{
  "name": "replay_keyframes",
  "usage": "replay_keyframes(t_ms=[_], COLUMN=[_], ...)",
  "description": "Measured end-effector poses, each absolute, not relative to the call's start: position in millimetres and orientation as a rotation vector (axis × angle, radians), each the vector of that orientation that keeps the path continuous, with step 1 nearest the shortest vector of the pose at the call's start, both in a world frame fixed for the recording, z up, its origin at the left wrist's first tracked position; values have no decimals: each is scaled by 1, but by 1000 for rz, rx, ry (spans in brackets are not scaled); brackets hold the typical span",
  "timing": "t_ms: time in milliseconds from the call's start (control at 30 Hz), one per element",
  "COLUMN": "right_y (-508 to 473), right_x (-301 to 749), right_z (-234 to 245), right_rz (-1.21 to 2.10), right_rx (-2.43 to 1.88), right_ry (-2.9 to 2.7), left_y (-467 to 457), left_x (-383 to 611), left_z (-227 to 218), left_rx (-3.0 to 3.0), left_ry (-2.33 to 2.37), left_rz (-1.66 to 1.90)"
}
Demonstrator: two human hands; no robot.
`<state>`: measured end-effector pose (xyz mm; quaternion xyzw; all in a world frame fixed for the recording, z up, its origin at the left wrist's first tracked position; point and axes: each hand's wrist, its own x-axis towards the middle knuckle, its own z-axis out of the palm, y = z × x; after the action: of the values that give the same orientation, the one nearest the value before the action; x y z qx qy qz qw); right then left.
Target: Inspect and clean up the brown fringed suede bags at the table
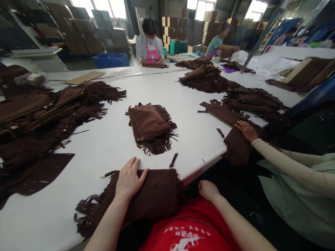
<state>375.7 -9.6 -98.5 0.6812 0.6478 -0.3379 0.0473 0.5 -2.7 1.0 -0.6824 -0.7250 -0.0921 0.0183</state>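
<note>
Room: a workshop; cartons [175, 28] stand stacked beyond the far edge of the table [115, 136], which is white and smooth.
Pouch: the brown pouch [159, 193] lies at the near edge of the table, its lower part reaching past this edge.
Long axis: it runs from left to right, across the person's front.
Left hand: the left hand [129, 179] is the nearer one; it rests on the pouch, palm down, fingers spread toward the top edge, pressing rather than grasping.
Right hand: the right hand [208, 190] is off the table, to the right of the pouch, curled in a loose fist; whether something is inside, I cannot tell.
Material: the pouch looks like soft, matte suede, nearly rectangular, with loose fringe [87, 212] at its left end.
Pull: a slim, dark zip pull [173, 160] sticks out at the top right corner.
Neighbour: a second pouch [149, 125], also fringed, lies apart, farther from the near edge.
</note>
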Motion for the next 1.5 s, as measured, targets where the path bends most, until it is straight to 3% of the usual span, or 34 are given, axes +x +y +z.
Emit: replay_keyframes(t_ms=[67, 233, 467, 600, 767, 1067, 1300, 1500], right_y=[-11, -16, -13, -9, -8, -14, -10, -9], right_x=[393, 381, 292, 294, 328, 381, 355, 302], right_z=[-102, -84, -47, -58, -74, -98, -60, -42], right_rz=[-1014, -1679, -2138, -1989, -1403, -998, -1740, -2117], right_rx=[2072, 1853, 1354, 1507, 1924, 1966, 1548, 1347], right_ry=[2000, 2111, 2371, 2312, 2095, 2077, 2444, 2368], left_y=[-2, -2, -4, -4, -4, -4, -3, -3], left_x=[1, 2, 1, 1, 2, 2, 3, 2], left_z=[1, 2, 2, 2, 2, 4, 4, 4], left_rx=[-2125, -2120, -2116, -2118, -2117, -2122, -2118, -2123], left_ry=[-2253, -2259, -2253, -2261, -2267, -2280, -2267, -2242], left_rz=[-287, -292, -314, -326, -342, -388, -381, -371])
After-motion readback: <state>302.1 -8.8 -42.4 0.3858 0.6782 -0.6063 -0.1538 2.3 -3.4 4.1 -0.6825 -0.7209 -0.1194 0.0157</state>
